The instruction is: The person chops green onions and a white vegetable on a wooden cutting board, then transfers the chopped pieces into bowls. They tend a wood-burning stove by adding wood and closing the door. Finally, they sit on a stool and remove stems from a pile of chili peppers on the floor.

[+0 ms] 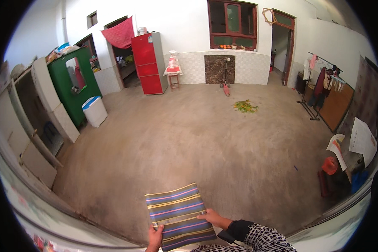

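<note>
A flat striped piece, apparently fabric, with blue, pink, yellow and dark bands (179,214) is held out at the bottom centre. My left hand (156,236) grips its lower left edge, thumb on top. On its right edge my right hand (212,217) pinches it, thumb on the upper face and the other fingers mostly hidden. The piece's far corners stick out past both hands, over the concrete floor. A dark cuff and a black-and-white patterned sleeve cover my right arm.
Across the floor stand a red refrigerator (149,63), a green cabinet (69,82), a white washing machine (94,112), a kick scooter (226,88) and a clothes rack (312,94). Green and yellow peppers or pods (245,106) lie on the floor. A red bag (329,165) sits at the right.
</note>
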